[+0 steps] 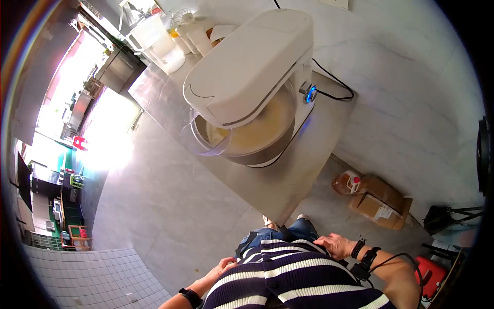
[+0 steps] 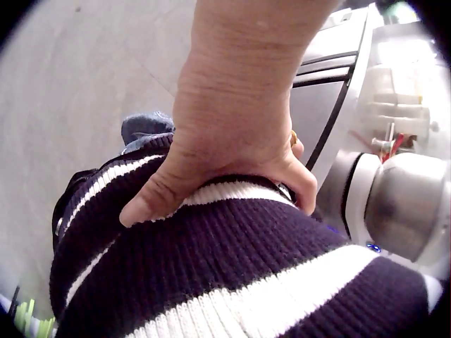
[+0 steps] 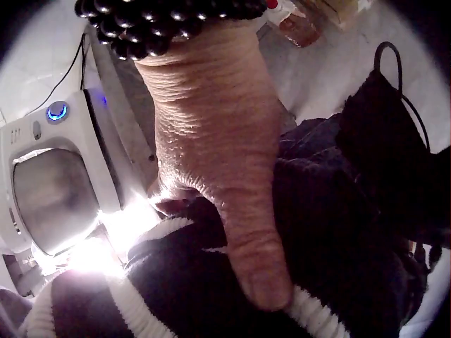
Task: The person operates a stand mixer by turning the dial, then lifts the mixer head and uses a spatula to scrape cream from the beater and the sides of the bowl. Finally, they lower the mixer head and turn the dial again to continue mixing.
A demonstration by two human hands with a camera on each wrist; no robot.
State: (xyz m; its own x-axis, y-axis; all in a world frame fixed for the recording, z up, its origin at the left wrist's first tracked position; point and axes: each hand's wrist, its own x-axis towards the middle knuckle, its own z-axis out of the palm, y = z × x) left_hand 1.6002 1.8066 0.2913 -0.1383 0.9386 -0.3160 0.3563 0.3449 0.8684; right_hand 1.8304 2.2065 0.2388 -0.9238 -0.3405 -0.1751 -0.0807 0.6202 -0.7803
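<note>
Both hands are at the person's waist, on a dark striped knit top (image 1: 288, 268). My left hand (image 2: 232, 155) rests on its side, thumb spread along the ribbed cloth and fingers partly hidden behind the body. With its thumb pointing down over the cloth, my right hand (image 3: 218, 148) rests on the other side, its fingers mostly hidden. In front stands a white stand mixer (image 1: 252, 67), its head lowered over a metal bowl (image 1: 278, 147) of pale yellow mixture. A clear guard (image 1: 208, 141) sits at the bowl's rim, and the mixer's knob (image 1: 309, 93) glows blue.
The mixer stands on a metal table (image 1: 278, 188) against a marbled wall. Behind it are a clear plastic pitcher (image 1: 159, 46) and a whisk (image 1: 180, 17). On the floor to the right lie a cardboard box (image 1: 383, 201) and a jug of amber liquid (image 1: 343, 183). A black power cord (image 1: 337, 82) leaves the mixer.
</note>
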